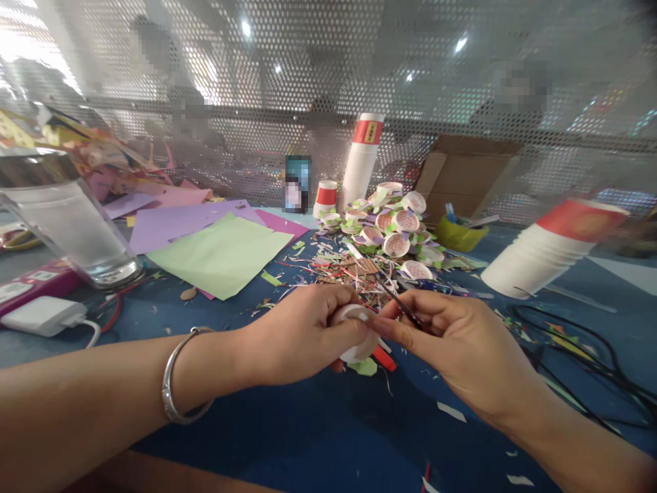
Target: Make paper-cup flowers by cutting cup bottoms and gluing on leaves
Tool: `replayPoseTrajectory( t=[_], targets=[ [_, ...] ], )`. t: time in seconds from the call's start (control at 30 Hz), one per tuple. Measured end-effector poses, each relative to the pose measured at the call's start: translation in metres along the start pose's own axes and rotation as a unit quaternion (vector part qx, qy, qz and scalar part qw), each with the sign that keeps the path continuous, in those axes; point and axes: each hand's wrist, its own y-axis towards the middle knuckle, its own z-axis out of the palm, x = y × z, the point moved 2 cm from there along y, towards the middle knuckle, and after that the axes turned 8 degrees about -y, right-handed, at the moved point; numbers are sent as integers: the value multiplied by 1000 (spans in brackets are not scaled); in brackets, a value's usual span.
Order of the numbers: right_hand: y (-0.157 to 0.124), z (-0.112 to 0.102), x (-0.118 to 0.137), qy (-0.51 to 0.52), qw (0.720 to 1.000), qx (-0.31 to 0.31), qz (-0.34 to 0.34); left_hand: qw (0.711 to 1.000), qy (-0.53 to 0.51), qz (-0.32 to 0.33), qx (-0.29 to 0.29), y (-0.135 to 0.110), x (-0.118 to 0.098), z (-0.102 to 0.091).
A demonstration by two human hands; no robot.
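My left hand (308, 335) is closed around a small round white piece (354, 349) that looks like a cut-down paper cup. The thumb and forefinger of my right hand (441, 335) pinch at the right edge of that piece. A slim dark tool (397, 301), perhaps tweezers, is also in my right hand, pointing up and to the left. Just under the cup piece lie a green paper scrap (363, 368) and a red strip (384, 358). Past my hands, paper shreds (333, 270) spread in front of a heap of cut cup bottoms (397, 244) with green and purple bits.
Stacked paper cups stand at the back (356, 168) and lean at right (538, 257). Coloured sheets (220, 250), a water glass (76, 226) and a charger (44, 316) are at left. A yellow-green holder (459, 236), cardboard (456, 171) and black cables (580, 356) lie rightward.
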Motion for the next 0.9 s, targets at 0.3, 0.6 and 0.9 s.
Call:
replayPoseTrajectory(
  t=[0.3, 0.6, 0.9],
  targets=[
    [1, 3, -2, -27, 999, 20, -5, 993, 113, 29, -23, -3, -9, -1],
    [3, 1, -5, -11, 999, 35, -11, 996, 86, 21, -9, -1, -5, -2],
    [4, 1, -7, 4, 999, 29, 13, 997, 76, 22, -17, -2, -6, -3]
  ],
)
